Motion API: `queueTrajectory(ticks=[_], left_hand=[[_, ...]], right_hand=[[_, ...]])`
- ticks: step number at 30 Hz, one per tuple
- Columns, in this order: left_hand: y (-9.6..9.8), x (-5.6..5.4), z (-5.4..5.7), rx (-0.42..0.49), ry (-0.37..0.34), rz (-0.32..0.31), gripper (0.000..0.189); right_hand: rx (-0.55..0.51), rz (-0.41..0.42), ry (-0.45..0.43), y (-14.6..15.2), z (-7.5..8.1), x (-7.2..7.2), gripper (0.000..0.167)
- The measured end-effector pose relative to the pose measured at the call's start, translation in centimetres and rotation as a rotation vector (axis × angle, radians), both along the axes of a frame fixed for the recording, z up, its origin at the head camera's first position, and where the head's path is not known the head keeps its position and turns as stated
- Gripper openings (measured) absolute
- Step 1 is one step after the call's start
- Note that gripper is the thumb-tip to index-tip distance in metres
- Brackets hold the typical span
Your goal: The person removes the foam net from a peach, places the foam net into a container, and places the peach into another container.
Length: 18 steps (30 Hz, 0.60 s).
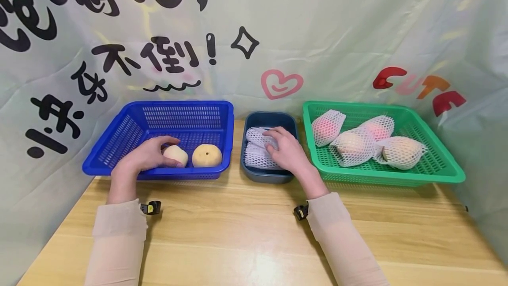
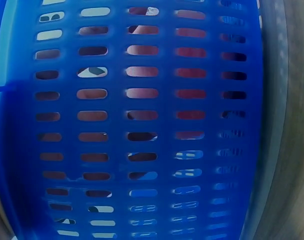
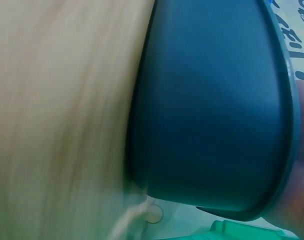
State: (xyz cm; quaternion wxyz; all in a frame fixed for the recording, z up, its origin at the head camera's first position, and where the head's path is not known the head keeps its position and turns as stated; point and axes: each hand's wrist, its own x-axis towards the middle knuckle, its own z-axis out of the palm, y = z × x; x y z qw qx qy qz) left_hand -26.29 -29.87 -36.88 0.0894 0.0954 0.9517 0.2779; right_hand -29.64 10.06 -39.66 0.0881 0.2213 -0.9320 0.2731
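In the head view my left hand [image 1: 147, 156] reaches into the blue basket [image 1: 228, 144], its fingers and thumb curled round a pale yellow round fruit [image 1: 176, 155]. Beside that fruit lies another yellow fruit [image 1: 207, 156] with a dark dimple on top. My right hand [image 1: 289, 150] is inside the small dark blue bin [image 1: 270, 176], where thumb and fingers pinch a white foam net sleeve [image 1: 255, 136]. A second foam net sleeve [image 1: 258, 157] lies just in front of it. Basket wall slots hide most of the left hand in the left wrist view.
A green basket [image 1: 436, 173] stands to the right with several net-wrapped fruits [image 1: 355, 144] in it. All three containers stand in a row on the wooden table [image 1: 238, 233], against a printed cloth backdrop [image 1: 337, 34].
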Motion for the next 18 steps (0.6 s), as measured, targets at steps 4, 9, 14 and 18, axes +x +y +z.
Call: queueTrajectory(ticks=[4,9,14,18], left_hand=[[0.0,0.1,0.1,0.007,0.001,0.002,0.085],[0.0,0.2,0.1,0.029,0.009,0.002,0.086],[0.0,0.4,0.4,0.061,0.033,0.018,0.083],[0.1,0.5,0.7,0.082,0.108,0.047,0.072]], right_hand=[[-0.040,-0.010,0.033,0.0,0.7,0.5,0.036],[-0.140,-0.009,0.102,0.1,2.1,1.6,0.034],[-0.271,-0.002,0.198,0.5,3.2,2.6,0.032],[-0.337,0.005,0.281,1.3,3.8,3.3,0.031]])
